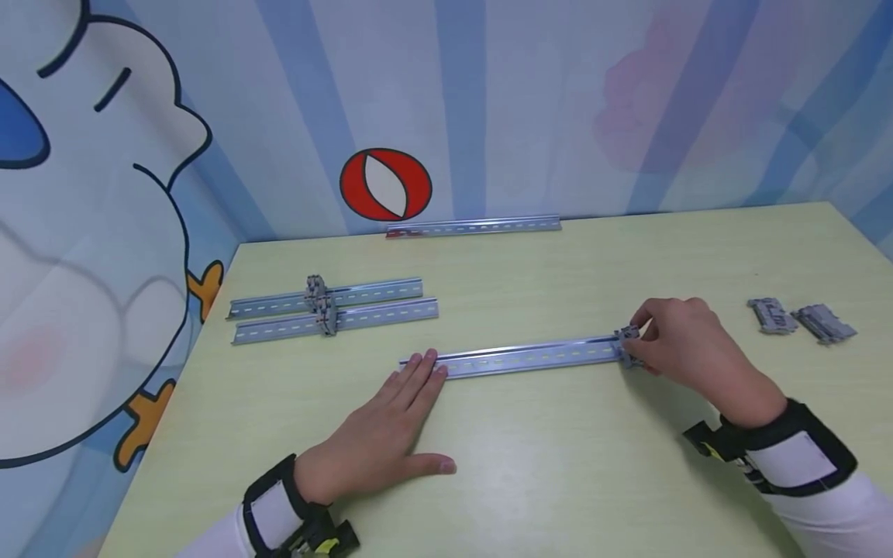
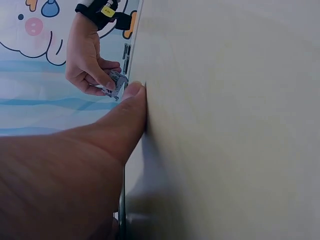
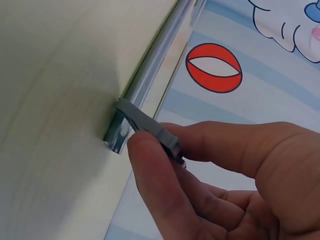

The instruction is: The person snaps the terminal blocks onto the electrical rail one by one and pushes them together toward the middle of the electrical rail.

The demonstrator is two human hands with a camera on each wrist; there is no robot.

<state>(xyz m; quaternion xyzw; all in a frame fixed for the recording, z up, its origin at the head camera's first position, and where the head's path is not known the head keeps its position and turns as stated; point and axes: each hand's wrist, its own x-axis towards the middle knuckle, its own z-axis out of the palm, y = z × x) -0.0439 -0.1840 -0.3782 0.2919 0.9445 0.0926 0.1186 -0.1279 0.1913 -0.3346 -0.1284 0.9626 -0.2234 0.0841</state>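
Observation:
A slotted metal DIN rail (image 1: 530, 357) lies across the middle of the table. On its left end rest the straight fingers of my left hand (image 1: 380, 434), thumb spread out on the tabletop. My right hand (image 1: 687, 353) pinches a thin grey terminal block (image 1: 626, 346) at the rail's right end. In the right wrist view, thumb and finger hold the block (image 3: 150, 125) by its upper part, and its lower edge meets the rail (image 3: 155, 65) close to the end. Whether it is clipped on, I cannot tell. The left wrist view shows mostly my left thumb (image 2: 112, 125).
Two more rails (image 1: 384, 291) lie at the left, with grey terminal blocks (image 1: 322, 306) standing across them. Another rail (image 1: 481, 226) lies along the back wall. Two loose grey pieces (image 1: 773, 316) lie flat on the table (image 1: 558, 465) at the right.

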